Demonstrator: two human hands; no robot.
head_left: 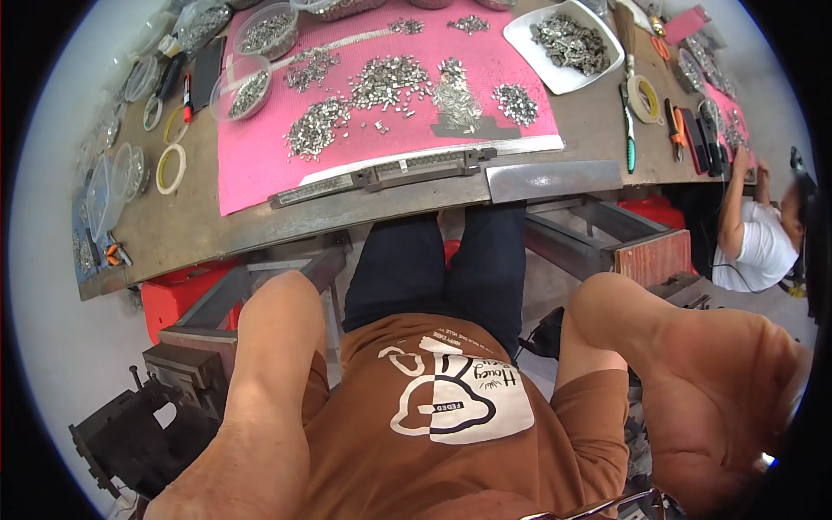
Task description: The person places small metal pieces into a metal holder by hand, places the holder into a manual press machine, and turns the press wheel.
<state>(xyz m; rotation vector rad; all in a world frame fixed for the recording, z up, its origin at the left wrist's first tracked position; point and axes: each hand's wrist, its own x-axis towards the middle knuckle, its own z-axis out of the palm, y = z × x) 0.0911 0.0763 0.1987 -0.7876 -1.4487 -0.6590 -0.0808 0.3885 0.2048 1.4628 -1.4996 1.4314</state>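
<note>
Nearest my lens, at lower right of the frame, I record the right hand (pixel 715 407), raised, palm side showing. Its fingers run into the dark rim; I cannot tell whether they are open or closed. At lower left, the left forearm (pixel 273 381) leads to the left hand (pixel 227 490), cut by the lower edge; its state I cannot tell either. Eyeglasses (pixel 620 503) show at the bottom edge, near the right hand. Beside the left forearm stands a black metal device (pixel 130 440).

Small metal pieces (pixel 390 81) lie in several heaps on a pink mat (pixel 247 186), top centre, well apart from both hands. Along the mat's near edge I note a long metal fixture (pixel 386 176), with a bare metal plate (pixel 555 180) just beside its right end. At upper right, a white dish (pixel 520 35) holds darker metal pieces. At far right, a co-worker (pixel 754 247) in a white shirt sits at the bench.
</note>
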